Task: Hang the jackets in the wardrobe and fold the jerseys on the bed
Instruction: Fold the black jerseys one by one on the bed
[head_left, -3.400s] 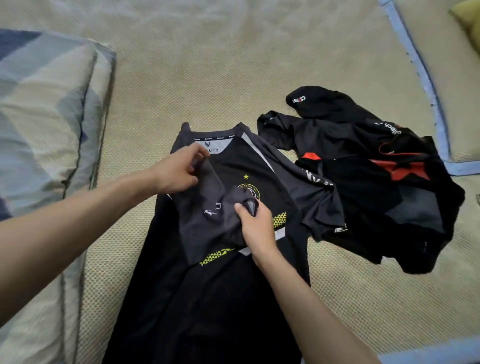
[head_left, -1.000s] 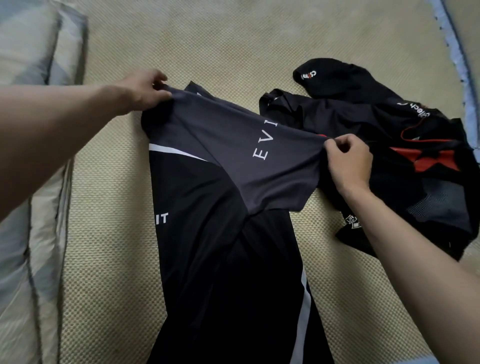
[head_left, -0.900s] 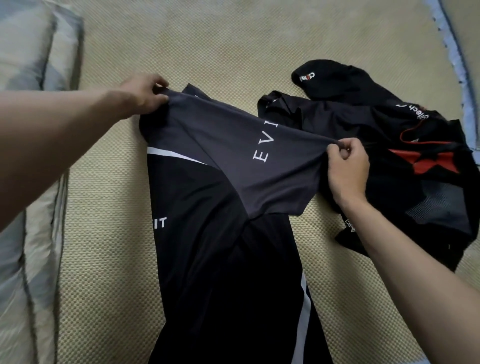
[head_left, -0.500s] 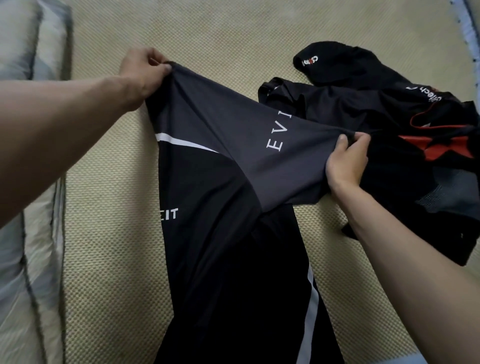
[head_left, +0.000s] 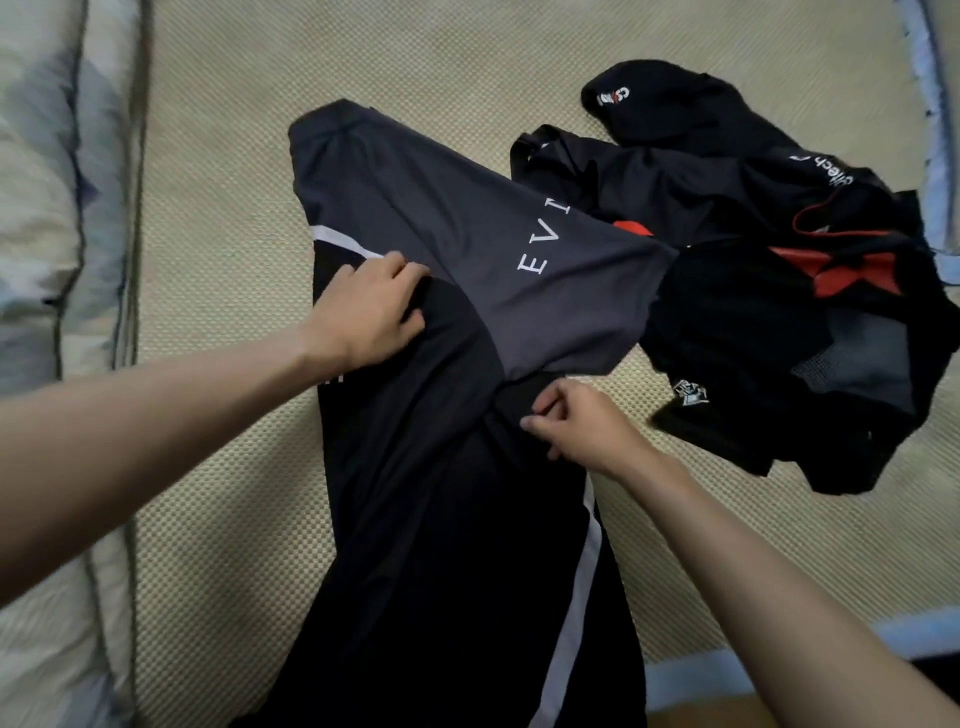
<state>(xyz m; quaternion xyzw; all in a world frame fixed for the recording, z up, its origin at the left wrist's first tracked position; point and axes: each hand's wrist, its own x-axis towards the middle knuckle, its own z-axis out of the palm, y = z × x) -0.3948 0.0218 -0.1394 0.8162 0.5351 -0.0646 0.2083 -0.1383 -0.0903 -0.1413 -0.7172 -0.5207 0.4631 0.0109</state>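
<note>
Mid-fold: left hand (head_left: 366, 312) pressed flat on jersey (head_left: 441, 467) at centre frame, right hand (head_left: 582, 423) pinched its sleeve seam; heap of clothes (head_left: 769, 291) upper right remained unfolded.

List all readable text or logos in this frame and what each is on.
"EVI": white letters on the grey sleeve of the black jersey.
"llech": partial white print, seen upside down, on the dark clothes pile.
White and red logo on the pile's black rounded piece: too blurred to read.
White crest at the pile's lower edge: unreadable.
White marks by the left hand: mostly hidden.
</note>
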